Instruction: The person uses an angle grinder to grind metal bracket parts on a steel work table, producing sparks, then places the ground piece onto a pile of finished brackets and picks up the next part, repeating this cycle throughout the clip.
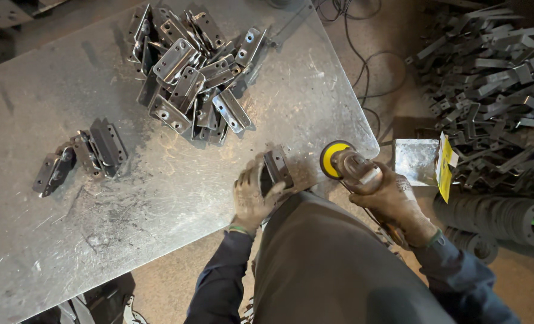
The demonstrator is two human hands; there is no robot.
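My gloved left hand (pixel 252 195) grips a small dark metal bracket (pixel 277 168) and presses it on the scratched steel table (pixel 69 240) near its right front edge. My gloved right hand (pixel 393 201) holds a hand sander (pixel 354 168) with a round yellow pad (pixel 333 158). The pad sits just right of the bracket, at the table's edge, apart from it. A big heap of shiny metal brackets (pixel 192 72) lies at the back of the table. A short row of dark brackets (pixel 87 153) lies at the left.
Right of the table, on the floor, lies a large pile of dark metal parts (pixel 495 84), a stack of dark rings (pixel 507 219), a small metal box (pixel 416 161) with a yellow card (pixel 445 168), and black cables (pixel 363 66).
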